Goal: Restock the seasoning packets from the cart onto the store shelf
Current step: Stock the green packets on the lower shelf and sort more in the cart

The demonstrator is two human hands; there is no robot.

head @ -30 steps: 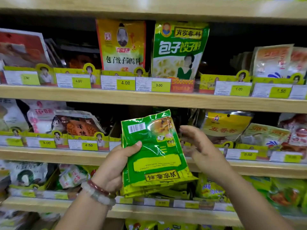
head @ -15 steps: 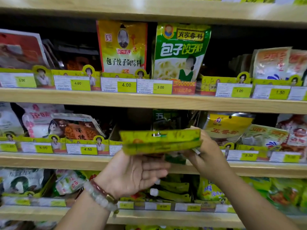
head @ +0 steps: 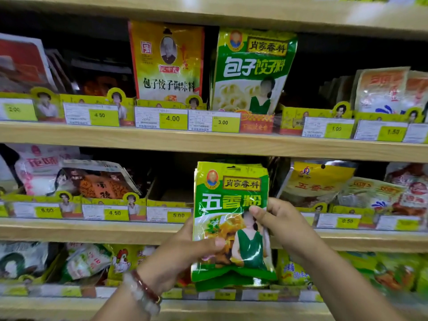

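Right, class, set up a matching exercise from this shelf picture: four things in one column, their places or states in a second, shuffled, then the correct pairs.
Column 1
1. green five-spice packets
2. yellow dumpling seasoning packet
3. beaded bracelets
4. 3.00 price tag

Column 2
A. worn on the left wrist
B. upright on the upper shelf, above the 4.00 tag
C. held upright by both hands before the middle shelf
D. on the upper shelf edge, below the green dumpling seasoning packet

Pairs: 1-C, 2-B, 3-A, 4-D

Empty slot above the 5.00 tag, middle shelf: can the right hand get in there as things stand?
Probably not yet. Both hands, left hand and right hand, grip the green packet stack, which stands upright just right of the slot, itself unobstructed.
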